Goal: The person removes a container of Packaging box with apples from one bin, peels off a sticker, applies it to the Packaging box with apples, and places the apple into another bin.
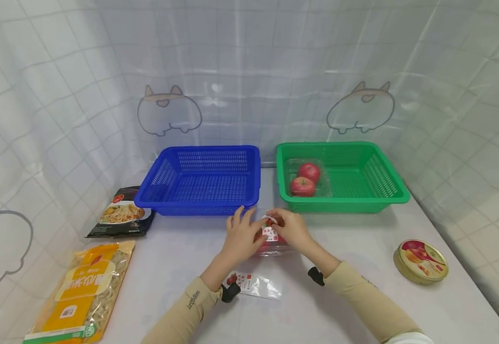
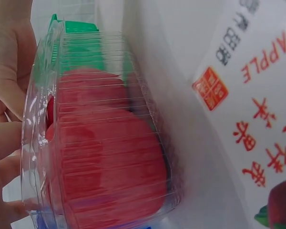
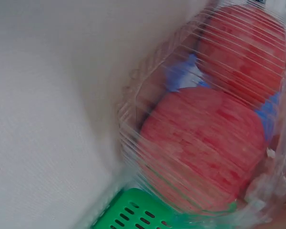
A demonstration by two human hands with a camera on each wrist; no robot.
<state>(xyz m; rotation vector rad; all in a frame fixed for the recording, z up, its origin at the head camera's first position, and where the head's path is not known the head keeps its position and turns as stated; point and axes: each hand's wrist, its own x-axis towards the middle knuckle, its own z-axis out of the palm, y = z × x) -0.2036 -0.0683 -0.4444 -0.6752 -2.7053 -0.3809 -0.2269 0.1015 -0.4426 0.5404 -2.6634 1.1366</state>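
A clear plastic box (image 2: 114, 157) with red apples inside stands on the table between my two hands. A white label (image 1: 270, 231) with red print lies on its lid. My left hand (image 1: 240, 237) rests at the box's left side, fingers spread and thumb reaching over to the label. From the right, my right hand (image 1: 293, 231) pinches the label's far edge with bent fingers. The apples (image 3: 205, 143) show through the ribbed wall in the right wrist view. Close to my left wrist lies a clear sheet (image 1: 263, 286) bearing another printed label.
Behind the hands stand a blue basket (image 1: 206, 210) and a green basket (image 1: 340, 206); the green one holds a clear box with two apples (image 1: 303, 187). A black noodle packet (image 1: 122, 215) and an orange bag (image 1: 83, 291) lie left, a round tin (image 1: 421, 261) right.
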